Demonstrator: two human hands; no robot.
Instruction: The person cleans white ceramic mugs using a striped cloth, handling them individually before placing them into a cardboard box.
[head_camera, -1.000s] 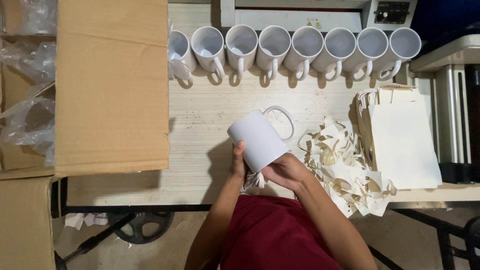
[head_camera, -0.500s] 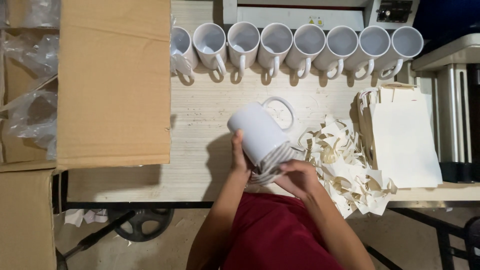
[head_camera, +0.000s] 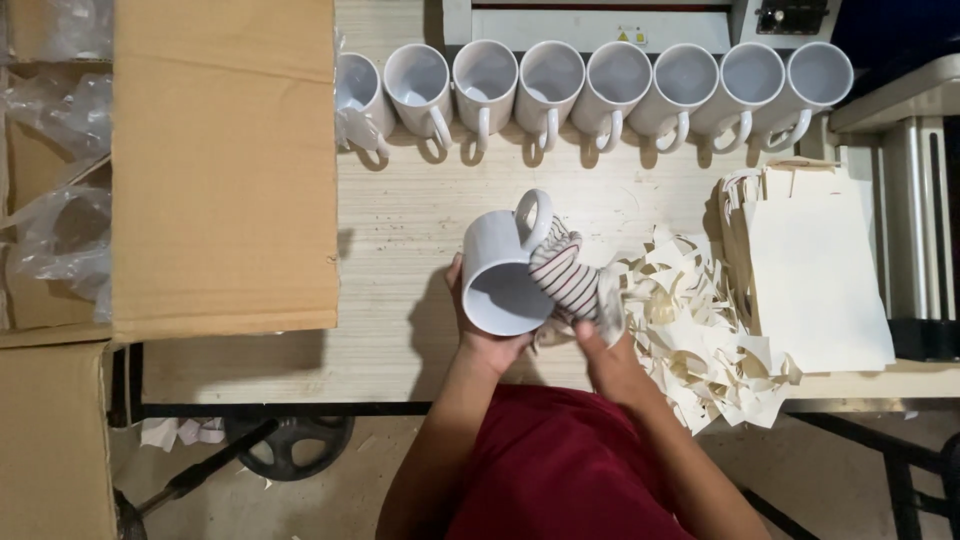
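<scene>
My left hand (head_camera: 487, 343) grips a white mug (head_camera: 500, 272) from below, above the near part of the wooden table (head_camera: 400, 250). The mug's mouth faces the camera and its handle points away. My right hand (head_camera: 600, 352) presses a striped cloth (head_camera: 567, 280) against the mug's right side, just under the handle. A row of several matching white mugs (head_camera: 590, 85) stands along the far edge of the table, handles toward me.
A large open cardboard box (head_camera: 220, 165) with plastic wrap inside covers the left. Torn paper scraps (head_camera: 700, 330) lie at my right, beside a stack of cream paper bags (head_camera: 815, 265). A machine (head_camera: 600, 25) sits behind the mugs. A chair base (head_camera: 285, 445) is below.
The mug has turned from bottom-up to mouth toward the camera. The striped cloth has come out from under the mug and now lies against its right side.
</scene>
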